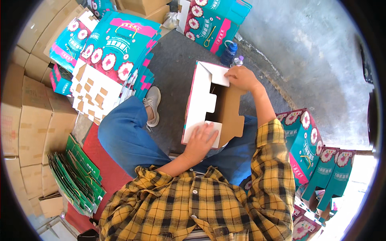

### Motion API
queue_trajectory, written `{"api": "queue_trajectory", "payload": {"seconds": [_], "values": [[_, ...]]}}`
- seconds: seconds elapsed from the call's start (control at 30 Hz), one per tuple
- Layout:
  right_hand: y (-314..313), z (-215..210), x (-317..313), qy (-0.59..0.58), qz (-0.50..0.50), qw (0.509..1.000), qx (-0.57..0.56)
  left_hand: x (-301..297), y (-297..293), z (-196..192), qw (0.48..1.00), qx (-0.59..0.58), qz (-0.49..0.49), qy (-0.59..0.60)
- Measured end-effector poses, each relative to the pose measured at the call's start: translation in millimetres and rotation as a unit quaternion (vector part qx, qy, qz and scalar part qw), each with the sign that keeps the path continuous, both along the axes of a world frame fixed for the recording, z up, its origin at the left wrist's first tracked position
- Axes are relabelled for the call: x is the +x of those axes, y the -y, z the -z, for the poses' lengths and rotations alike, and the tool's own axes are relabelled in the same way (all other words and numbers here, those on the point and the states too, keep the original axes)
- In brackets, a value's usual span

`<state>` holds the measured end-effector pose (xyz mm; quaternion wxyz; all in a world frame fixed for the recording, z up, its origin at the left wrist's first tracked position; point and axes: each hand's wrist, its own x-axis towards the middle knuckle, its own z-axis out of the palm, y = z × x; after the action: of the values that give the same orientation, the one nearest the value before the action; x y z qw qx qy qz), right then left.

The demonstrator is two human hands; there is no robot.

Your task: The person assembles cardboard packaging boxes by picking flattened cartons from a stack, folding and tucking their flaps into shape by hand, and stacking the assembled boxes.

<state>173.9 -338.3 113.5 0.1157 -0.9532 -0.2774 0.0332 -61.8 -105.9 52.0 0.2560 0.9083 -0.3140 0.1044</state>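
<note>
A cardboard carton [194, 108] stands between my knees, its white and brown flaps folding about a dark opening. My left hand [197, 142] lies with fingers stretched on the white flap [215, 132] at the near end. At the far end my right hand [242, 78] has its fingers bent over another white flap [215, 71], gripping its edge. Between the hands, a white tab [209, 104] juts over the opening. The brown flap [233, 114] on the right tilts outward. What lies inside the carton is too dark to tell.
Flat teal and pink cartons [116, 44] are piled at the far left, beside stacked brown boxes [36, 116]. Green folded cartons [78, 176] lean at the left. A blue bottle [229, 53] stands beyond the carton. Teal boxes [303, 140] line the right side, near the grey wall [305, 48].
</note>
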Motion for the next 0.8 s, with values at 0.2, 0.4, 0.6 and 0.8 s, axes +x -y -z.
{"api": "queue_trajectory", "payload": {"seconds": [0.2, 0.4, 0.6, 0.8], "values": [[-9, -11, -5, -0.046, 0.050, 0.990, -0.123, -1, 29, -23, 0.994, -0.043, 0.034, -0.097], [-22, -16, -4, -0.068, 0.111, 0.975, -0.183, 2, 51, -2, 0.998, 0.028, -0.015, -0.060], [-8, -40, -21, -0.267, 0.160, 0.937, -0.157, 1, -20, -11, 0.987, -0.023, 0.013, -0.156], [9, -3, -14, -0.343, 0.193, 0.919, 0.015, 15, -52, -11, 0.976, -0.099, -0.078, -0.178]]}}
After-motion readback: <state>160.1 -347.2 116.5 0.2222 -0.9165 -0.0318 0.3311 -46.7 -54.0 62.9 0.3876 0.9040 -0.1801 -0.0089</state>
